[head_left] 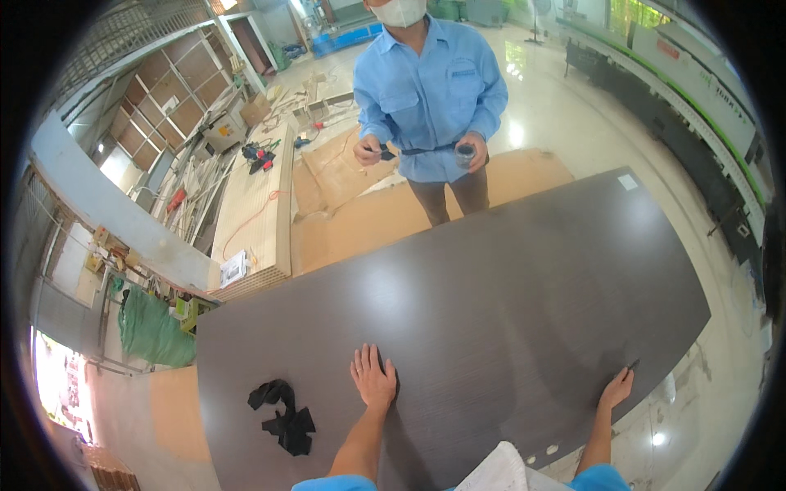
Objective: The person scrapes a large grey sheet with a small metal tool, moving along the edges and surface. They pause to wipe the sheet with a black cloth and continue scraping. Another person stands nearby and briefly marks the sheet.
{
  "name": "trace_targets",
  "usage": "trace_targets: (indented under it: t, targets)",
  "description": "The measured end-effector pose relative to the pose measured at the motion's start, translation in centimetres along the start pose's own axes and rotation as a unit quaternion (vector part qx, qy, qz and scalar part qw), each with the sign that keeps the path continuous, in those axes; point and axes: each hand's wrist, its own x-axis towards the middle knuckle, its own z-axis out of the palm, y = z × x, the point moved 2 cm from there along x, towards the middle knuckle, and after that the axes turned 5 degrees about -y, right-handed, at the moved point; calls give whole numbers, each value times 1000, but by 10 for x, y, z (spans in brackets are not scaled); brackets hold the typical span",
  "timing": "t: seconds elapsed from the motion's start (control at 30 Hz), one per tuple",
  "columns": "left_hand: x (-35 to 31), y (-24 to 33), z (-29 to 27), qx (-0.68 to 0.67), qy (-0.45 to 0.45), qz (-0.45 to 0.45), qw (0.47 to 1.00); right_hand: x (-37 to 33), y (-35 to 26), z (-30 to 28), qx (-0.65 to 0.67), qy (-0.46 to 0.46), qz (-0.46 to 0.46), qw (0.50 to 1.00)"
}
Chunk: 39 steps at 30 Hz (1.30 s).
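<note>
A large dark grey-brown panel (pixel 458 286) with a faint grain lies flat before me. My left hand (pixel 372 378) rests palm down on it, fingers spread, holding nothing. Close to the panel's right near edge, my right hand (pixel 616 389) is closed on a small, thin dark tool (pixel 634 364), its tip by the surface; its exact kind is too small to make out. Left of my left hand lie crumpled black cloths (pixel 292 427). Two small holes (pixel 551 449) show near the panel's near edge.
Across the panel stands a co-worker (pixel 430 98) in a blue shirt, holding a small jar (pixel 465 154) and a small dark object. Stacked boards (pixel 258 221) with power tools lie at the left. A long machine (pixel 679 114) stands at the right, a green sack (pixel 155 327) at the far left.
</note>
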Motion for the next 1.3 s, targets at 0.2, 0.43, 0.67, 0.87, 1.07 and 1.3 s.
trace_targets:
  t: [0.2,0.43,0.67,0.87,1.07,1.3]
  targets:
    - [0,0,4,-2,15,1,1000,-3,-2,-6,-15,-1,27,1000]
    - [0,4,1,8,13,3,1000,6,3,-3,-38,-4,39,999]
    - [-3,8,-1,4,15,10,1000,6,-2,-5,-64,2,4,998]
    - [-1,8,3,24,1,5,1000,9,13,-5,-46,7,-57,997]
    - [-4,8,-2,19,25,11,999,10,16,-4,119,-60,13,991]
    - [-24,-6,-3,68,-17,92,993,-27,1,-41,297,-96,116,943]
